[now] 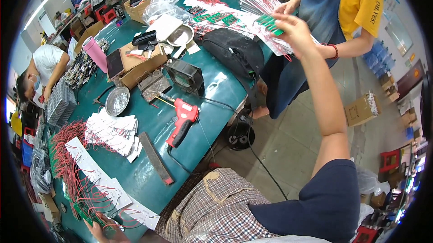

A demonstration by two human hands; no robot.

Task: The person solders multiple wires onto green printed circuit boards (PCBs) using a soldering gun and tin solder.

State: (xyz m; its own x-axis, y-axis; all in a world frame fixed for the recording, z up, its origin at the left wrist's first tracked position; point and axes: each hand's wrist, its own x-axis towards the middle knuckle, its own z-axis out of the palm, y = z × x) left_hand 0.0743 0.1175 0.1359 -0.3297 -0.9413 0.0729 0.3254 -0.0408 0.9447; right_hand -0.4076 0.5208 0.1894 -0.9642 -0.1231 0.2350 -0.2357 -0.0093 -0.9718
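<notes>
My right arm stretches up to the far right, where my right hand point(294, 33) has its fingers closed over a fan of small green circuit boards point(269, 25) with white strips attached. A co-worker in a yellow shirt and denim apron supports the same bundle with both hands. Low at the left table edge, my left hand point(106, 231) is partly cut off by the picture's edge. Its fingers are apart, beside a row of green boards with red wires point(74, 166). White perforated strips point(97, 175) lie along those wires, and a stack of white pieces point(112, 130) is just beyond.
On the green table point(212, 128) lie a red soldering gun point(184, 119), a dark metal bar point(154, 157), a metal bowl point(118, 100), a small fan point(185, 76) and a black bag point(234, 51). A cable hangs off the right edge. Another person bends over grey trays point(62, 103) at left.
</notes>
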